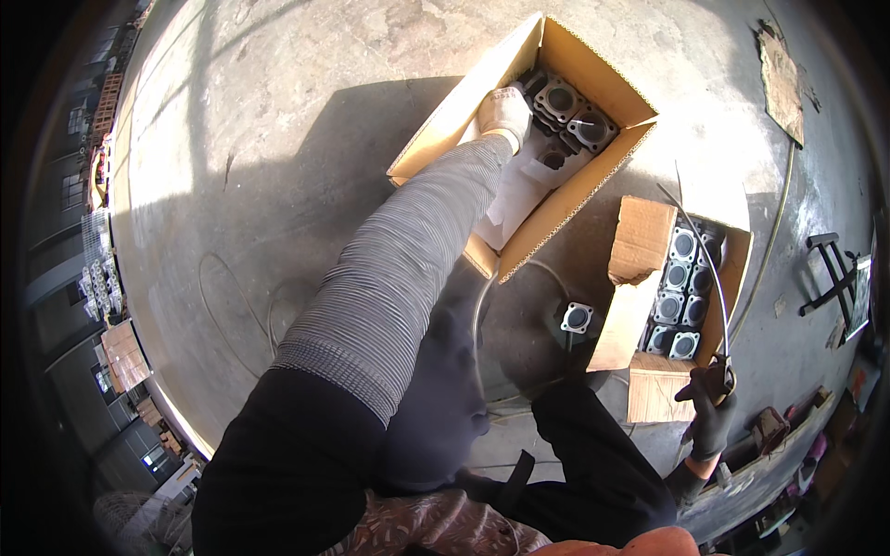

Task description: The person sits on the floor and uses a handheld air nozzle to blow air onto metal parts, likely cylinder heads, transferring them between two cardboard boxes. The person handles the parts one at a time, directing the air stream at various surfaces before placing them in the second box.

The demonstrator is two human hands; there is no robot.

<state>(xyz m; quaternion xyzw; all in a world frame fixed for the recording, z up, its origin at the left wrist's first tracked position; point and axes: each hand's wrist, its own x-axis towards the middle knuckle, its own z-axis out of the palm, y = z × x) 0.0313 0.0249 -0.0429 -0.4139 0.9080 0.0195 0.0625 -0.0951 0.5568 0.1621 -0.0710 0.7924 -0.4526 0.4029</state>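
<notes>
Patterned reddish clothing [445, 524] lies nearest the camera, at the lower edge; from beside it a black sleeve [278, 454] rises, then a grey ribbed sleeve cover [371, 287] that runs along the left forearm to the wrist; the left hand [505, 116], in a pale glove, reaches over the wall of a large open cardboard box [593, 208]; its fingertips are hidden against the dark metal parts [559, 100], so whether they pinch one or only touch it is impossible to make out.

Those parts, with round bores and squarish flanges, sit toward the far end of the box; a pale sheet [514, 195] covers much of the bottom nearer the person.

On the right, the right hand [709, 426], in a dark glove, has its fingers curled around the lower end of a long thin rod [712, 269], with one finger sticking out to the side; the rod slants up and leftward across the view of a smaller carton [737, 269]; inside that carton stand rows of silvery flanged pieces [677, 275]; one loose flanged piece [577, 318] lies apart from them, just beside the carton's flap; concrete floor [287, 120] spreads around, partly sunlit, and torn cardboard [781, 83] lies farther off.
</notes>
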